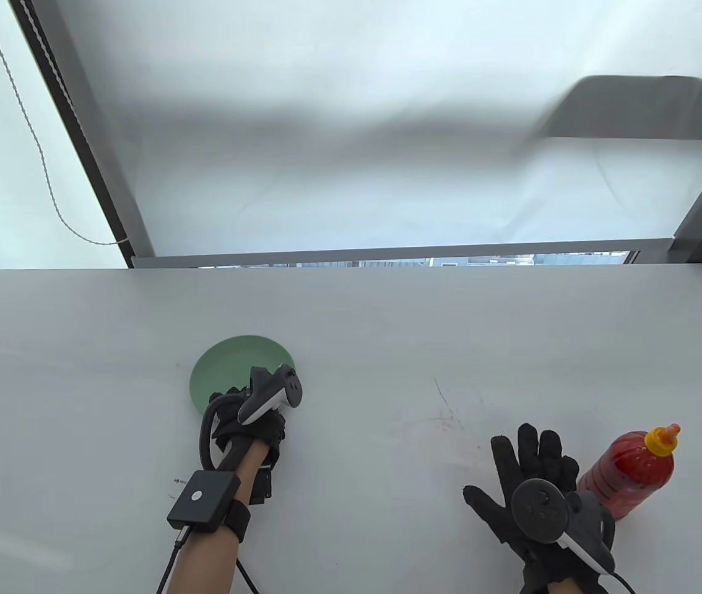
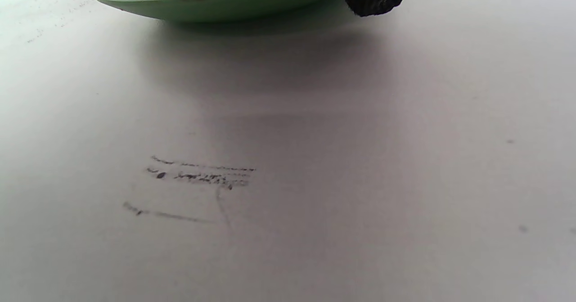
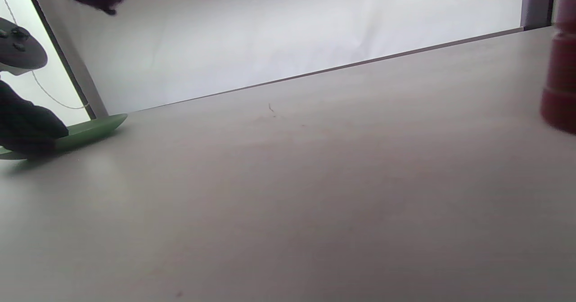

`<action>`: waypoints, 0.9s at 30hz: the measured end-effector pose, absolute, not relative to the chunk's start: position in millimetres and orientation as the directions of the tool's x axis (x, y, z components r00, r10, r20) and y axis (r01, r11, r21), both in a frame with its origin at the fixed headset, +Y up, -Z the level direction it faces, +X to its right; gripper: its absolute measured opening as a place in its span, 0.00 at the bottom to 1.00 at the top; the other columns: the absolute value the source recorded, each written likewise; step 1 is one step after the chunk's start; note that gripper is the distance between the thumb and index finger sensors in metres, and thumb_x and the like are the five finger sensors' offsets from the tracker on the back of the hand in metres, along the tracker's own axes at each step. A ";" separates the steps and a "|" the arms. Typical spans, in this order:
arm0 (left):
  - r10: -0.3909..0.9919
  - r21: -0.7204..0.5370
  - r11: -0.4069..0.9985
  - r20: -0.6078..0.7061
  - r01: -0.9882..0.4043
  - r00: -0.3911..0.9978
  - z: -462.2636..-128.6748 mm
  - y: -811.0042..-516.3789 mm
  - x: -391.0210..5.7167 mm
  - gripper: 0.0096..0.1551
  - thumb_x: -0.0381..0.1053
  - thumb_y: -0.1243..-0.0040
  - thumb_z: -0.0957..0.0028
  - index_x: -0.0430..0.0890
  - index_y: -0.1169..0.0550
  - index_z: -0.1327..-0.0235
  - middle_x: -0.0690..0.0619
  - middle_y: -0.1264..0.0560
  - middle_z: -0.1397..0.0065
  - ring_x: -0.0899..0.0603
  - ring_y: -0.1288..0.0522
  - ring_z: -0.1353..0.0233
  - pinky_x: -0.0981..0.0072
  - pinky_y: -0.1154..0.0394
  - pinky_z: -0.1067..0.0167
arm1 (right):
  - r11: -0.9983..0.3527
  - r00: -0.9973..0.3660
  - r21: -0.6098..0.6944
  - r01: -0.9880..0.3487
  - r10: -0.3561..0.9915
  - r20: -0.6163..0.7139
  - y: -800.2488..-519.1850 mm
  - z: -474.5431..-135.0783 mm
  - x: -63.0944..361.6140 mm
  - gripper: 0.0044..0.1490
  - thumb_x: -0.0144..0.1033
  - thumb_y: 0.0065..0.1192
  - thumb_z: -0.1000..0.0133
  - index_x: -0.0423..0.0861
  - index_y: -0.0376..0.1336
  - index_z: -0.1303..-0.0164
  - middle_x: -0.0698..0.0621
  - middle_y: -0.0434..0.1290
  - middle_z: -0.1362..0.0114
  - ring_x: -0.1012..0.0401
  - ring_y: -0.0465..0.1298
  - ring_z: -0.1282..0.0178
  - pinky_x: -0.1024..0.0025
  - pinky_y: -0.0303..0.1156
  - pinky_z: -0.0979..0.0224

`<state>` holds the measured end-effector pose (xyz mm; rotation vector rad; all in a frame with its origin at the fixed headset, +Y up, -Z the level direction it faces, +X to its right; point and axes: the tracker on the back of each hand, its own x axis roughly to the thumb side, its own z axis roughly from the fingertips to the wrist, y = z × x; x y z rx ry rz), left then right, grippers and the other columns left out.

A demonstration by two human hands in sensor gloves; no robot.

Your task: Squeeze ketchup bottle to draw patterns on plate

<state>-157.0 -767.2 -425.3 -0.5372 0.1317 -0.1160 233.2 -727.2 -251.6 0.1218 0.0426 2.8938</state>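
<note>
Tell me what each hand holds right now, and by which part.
The left hand grips the green plate at its near rim. The right hand holds nothing, open beside the ketchup bottle.

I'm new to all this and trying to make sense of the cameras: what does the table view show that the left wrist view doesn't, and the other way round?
Only the table view shows the ketchup bottle with its yellow cap, standing by the open right hand, plus the left hand whole, at the near edge of the plate, and faint reddish smears mid-table. Only the left wrist view shows dark scuff marks on the table up close, and the plate's underside from low down. Both show the green plate, the grey table, and the left hand's gloved fingers on the plate's rim.
</note>
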 end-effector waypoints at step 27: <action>-0.184 0.035 0.983 0.074 0.182 0.980 -402.4 -727.8 -131.6 0.21 0.48 0.40 0.41 0.41 0.31 0.41 0.42 0.27 0.38 0.35 0.32 0.32 0.31 0.39 0.31 | -0.968 -0.966 0.021 -0.249 0.249 0.061 -727.2 -252.7 234.4 0.59 0.72 0.49 0.32 0.44 0.40 0.04 0.29 0.30 0.05 0.33 0.29 0.13 0.31 0.31 0.19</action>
